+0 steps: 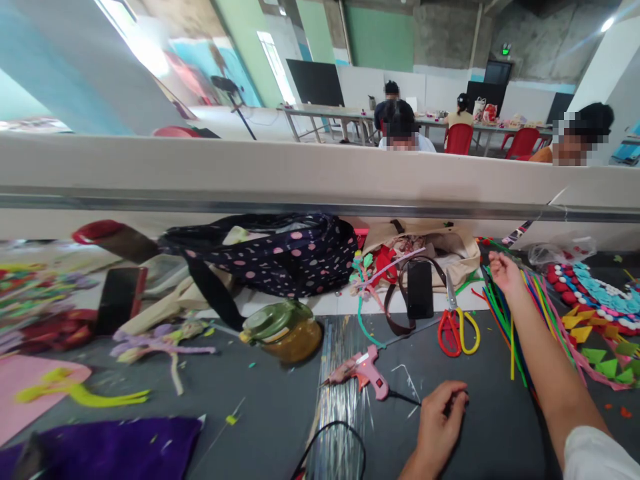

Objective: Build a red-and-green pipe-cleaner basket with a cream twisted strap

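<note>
My left hand (441, 420) rests low on the dark table, fingers curled in toward the thumb, nothing visible in them. Just to its left lies a pink glue gun (370, 373), its nozzle pointing left and its black cord running toward this hand. My right hand (506, 273) is stretched out over the far end of a bundle of coloured pipe cleaners (510, 327). Its fingers are loosely bent and a little apart; I see nothing held there. Between the hands, scissors (456, 327) with one red and one yellow handle loop lie with blades pointing away.
Clear glue sticks (343, 393) lie beside the glue gun. Behind are a jar (283, 330) of brown liquid, a black phone (420, 288), a dotted bag (280, 257) and a beige bag (457, 250). Purple felt (110, 447) is at left. Several people sit beyond the low partition (250, 167).
</note>
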`<act>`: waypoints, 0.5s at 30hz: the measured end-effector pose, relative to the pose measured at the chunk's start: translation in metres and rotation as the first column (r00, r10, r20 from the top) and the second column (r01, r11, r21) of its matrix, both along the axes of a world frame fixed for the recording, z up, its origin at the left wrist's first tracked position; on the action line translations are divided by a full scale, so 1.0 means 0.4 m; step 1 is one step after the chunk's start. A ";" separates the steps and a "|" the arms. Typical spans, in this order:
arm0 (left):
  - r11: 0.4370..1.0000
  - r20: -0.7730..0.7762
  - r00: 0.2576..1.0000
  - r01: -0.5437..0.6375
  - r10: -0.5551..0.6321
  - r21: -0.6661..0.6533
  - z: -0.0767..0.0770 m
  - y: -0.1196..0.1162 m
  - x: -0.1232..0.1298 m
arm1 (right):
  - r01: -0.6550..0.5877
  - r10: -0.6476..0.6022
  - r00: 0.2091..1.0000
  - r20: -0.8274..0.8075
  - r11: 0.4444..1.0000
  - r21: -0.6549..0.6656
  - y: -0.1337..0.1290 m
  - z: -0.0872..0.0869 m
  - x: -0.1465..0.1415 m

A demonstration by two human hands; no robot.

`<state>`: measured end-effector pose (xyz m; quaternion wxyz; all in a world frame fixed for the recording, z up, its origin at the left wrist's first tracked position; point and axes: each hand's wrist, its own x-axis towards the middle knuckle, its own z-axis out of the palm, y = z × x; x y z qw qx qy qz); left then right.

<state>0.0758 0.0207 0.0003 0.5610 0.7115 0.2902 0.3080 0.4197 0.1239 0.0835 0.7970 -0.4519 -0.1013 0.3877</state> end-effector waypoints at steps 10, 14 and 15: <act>0.992 0.030 0.992 -0.122 0.121 0.035 0.026 0.008 0.010 | 0.625 0.198 0.336 0.921 0.685 -0.376 -0.415 -0.054 -0.174; 0.984 0.060 0.983 -0.177 0.175 0.023 0.050 0.009 0.022 | 0.691 0.393 0.339 0.855 0.512 -0.510 -0.480 -0.090 -0.226; 0.984 0.070 0.981 -0.179 0.179 0.002 0.057 0.008 0.026 | 0.702 0.454 0.340 0.823 0.460 -0.544 -0.480 -0.095 -0.239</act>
